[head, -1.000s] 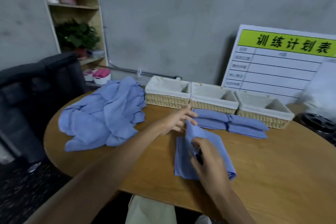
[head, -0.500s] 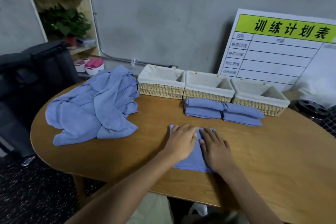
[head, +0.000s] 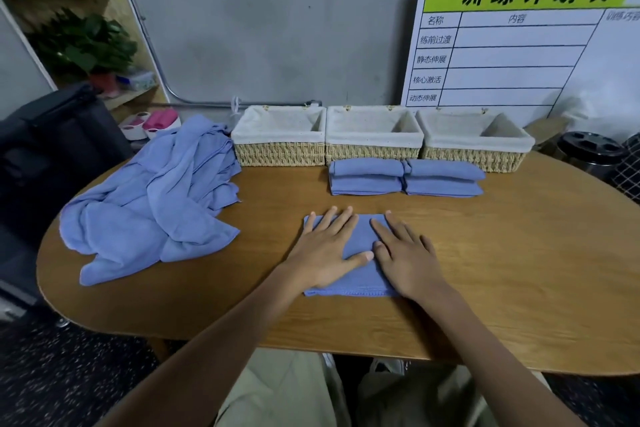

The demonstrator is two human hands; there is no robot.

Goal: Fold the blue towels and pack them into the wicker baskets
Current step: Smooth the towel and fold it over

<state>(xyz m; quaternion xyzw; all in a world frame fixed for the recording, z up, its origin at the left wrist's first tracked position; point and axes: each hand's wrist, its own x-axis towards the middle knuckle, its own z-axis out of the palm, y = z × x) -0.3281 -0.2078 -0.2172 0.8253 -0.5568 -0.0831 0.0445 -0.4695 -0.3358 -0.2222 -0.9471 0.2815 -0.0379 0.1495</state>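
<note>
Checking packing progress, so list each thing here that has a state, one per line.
Left hand: open, flat on the towel.
Right hand: open, flat on the towel.
Towel under hands: folded, pressed to the table.
Folded towels: two stacks, still outside the baskets.
Unfolded towels: heaped.
Wicker baskets: three, lined, empty.

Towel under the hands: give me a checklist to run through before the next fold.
1. Left hand flat on the towel: ok.
2. Right hand flat beside it: ok.
3. Towel's near edge straight: ok.
4. Towel lies wholly on the table: ok.
5. Baskets hold no towels yet, room to pack: ok.
6. Layers under the palms aligned: cannot tell.
</note>
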